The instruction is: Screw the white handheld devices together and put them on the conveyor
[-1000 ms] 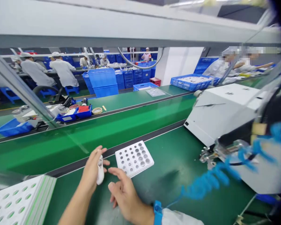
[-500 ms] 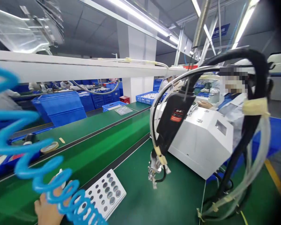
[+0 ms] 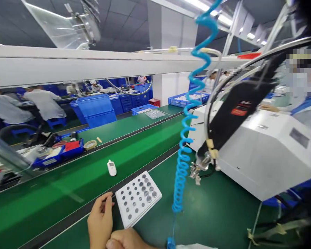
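Note:
My left hand (image 3: pixel 100 221) rests on the green table beside a white tray (image 3: pixel 138 197) with several round holes, its fingers loosely curled and holding nothing. My right hand (image 3: pixel 126 240) shows only at the bottom edge as a closed fist; its contents are hidden. A small white device (image 3: pixel 111 168) lies on the green conveyor belt (image 3: pixel 75 180), just beyond the tray and apart from both hands.
A blue coiled hose (image 3: pixel 185 138) hangs in front of me. A black hanging tool (image 3: pixel 230 114) with a metal tip sits right of it, before a white machine (image 3: pixel 264 152). Blue bins (image 3: pixel 57 152) and tape lie beyond the belt. Other people work at the back and right.
The white device that my left hand held a second ago now lies on the conveyor belt. My left hand has drawn back to the tray's side. The view swung right and back.

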`<state>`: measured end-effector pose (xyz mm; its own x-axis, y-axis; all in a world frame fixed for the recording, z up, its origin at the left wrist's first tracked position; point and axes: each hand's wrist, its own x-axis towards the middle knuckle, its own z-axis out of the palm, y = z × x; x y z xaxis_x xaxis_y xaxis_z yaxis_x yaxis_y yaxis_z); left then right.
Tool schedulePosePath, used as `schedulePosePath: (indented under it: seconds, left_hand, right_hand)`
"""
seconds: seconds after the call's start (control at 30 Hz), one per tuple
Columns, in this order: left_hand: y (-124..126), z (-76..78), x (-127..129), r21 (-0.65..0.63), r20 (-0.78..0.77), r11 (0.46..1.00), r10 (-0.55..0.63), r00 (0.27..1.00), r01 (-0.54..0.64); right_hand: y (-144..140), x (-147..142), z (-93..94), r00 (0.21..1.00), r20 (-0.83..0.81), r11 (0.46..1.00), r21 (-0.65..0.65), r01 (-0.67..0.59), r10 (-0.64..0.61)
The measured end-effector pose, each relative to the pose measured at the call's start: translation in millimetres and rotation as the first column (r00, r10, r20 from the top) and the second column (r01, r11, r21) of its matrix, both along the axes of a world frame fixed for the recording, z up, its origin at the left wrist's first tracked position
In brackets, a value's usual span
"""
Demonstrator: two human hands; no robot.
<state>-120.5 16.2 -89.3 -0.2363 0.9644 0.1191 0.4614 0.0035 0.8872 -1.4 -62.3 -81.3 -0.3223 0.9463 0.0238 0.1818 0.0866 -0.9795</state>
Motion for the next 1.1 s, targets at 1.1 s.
schedulePosePath:
  seconds: [1.1]
  left_hand:
    - [78, 111.5, -192, -0.204, -0.800, 0.920, 0.041, 0.598, -0.336]
  right_hand:
    - [-4, -1, -5.0, 0.959, -0.245, 0.964, -0.184, -0.194, 0.146]
